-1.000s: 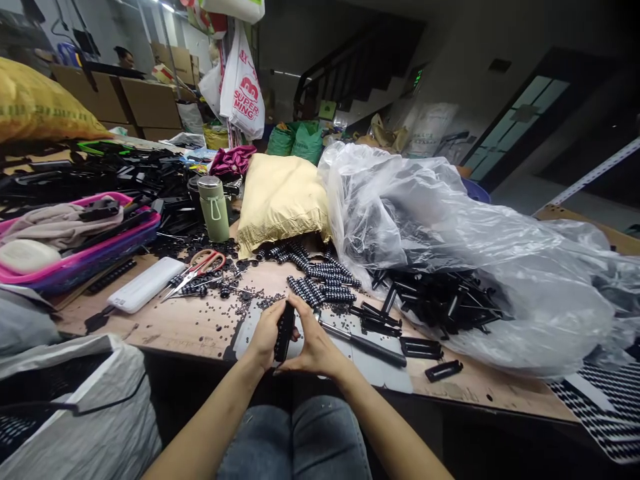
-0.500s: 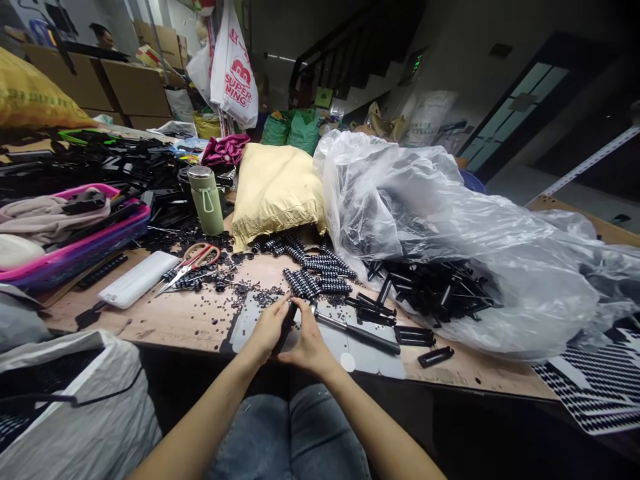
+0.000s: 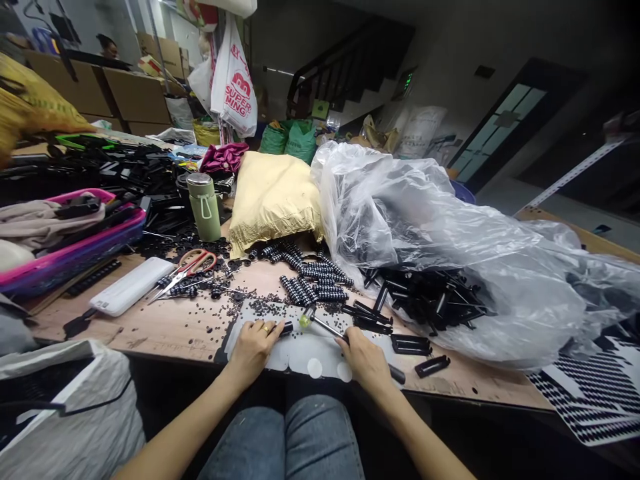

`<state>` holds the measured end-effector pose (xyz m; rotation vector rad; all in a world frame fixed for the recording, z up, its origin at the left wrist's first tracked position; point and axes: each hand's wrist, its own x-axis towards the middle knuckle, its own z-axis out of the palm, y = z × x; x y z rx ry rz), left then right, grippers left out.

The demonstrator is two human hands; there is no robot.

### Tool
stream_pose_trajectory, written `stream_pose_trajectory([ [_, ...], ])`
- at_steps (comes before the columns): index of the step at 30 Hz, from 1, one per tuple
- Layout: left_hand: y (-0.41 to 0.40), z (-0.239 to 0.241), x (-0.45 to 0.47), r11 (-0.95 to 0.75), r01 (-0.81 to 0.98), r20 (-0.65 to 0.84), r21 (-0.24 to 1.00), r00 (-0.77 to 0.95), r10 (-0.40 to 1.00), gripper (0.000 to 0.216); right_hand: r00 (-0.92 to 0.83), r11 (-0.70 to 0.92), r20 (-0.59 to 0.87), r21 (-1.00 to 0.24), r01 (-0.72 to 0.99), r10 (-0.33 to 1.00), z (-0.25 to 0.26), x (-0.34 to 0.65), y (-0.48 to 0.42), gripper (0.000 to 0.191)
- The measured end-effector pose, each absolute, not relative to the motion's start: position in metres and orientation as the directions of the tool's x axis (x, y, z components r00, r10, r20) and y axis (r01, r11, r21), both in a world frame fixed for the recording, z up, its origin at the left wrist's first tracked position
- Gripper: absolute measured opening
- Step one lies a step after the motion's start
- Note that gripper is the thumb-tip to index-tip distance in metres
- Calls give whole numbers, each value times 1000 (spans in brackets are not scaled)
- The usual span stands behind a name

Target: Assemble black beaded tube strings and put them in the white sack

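Observation:
My left hand [image 3: 254, 348] is closed around a black plastic part [image 3: 287, 329], resting low over the grey mat [image 3: 310, 345]; only one end of the part shows past the fingers. Closed on the handle of a hammer [image 3: 324, 324] is my right hand [image 3: 364, 357]. The hammer's head, with a yellow-green face, points left toward the left hand. Tiny black rings [image 3: 265, 308] lie scattered behind the left hand. Beyond the hammer are stacked black-and-white ridged rollers [image 3: 300, 290]. Several long black plastic pieces [image 3: 367, 317] lie just behind the right hand.
A clear plastic bag [image 3: 425, 220] spills black parts at the right. Behind stand a yellow sack [image 3: 277, 197] and a green bottle [image 3: 204, 210]. Scissors [image 3: 185, 270], a white power bank [image 3: 131, 287] and a pink basket [image 3: 120, 230] lie left. A white sack [image 3: 95, 400] sits below the table edge.
My hands have moved apart. The left has lowered the black part onto the mat; the right has let go of it and taken hold of the hammer, whose head has shifted left.

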<state>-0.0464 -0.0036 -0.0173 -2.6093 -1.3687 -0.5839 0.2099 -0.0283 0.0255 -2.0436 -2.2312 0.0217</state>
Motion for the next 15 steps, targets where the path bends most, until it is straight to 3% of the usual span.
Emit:
stream_pose_trajectory([
  [4,-7,-16,-44,-550,835,370,13,507,779,49,-21,15,-10,-406,914,1000,35,177,-50,34],
  [9,-13,-16,-34,-491,871,346,9,458,819,44,-36,-29,-151,-408,912,988,36,160,-59,32],
  [12,-19,-19,-17,-469,882,351,39,427,833,39,-39,17,-30,-531,847,999,61,152,-57,34],
  [15,-21,-20,-1,-465,882,324,80,418,849,64,-55,93,77,-677,730,996,95,135,-64,36],
])
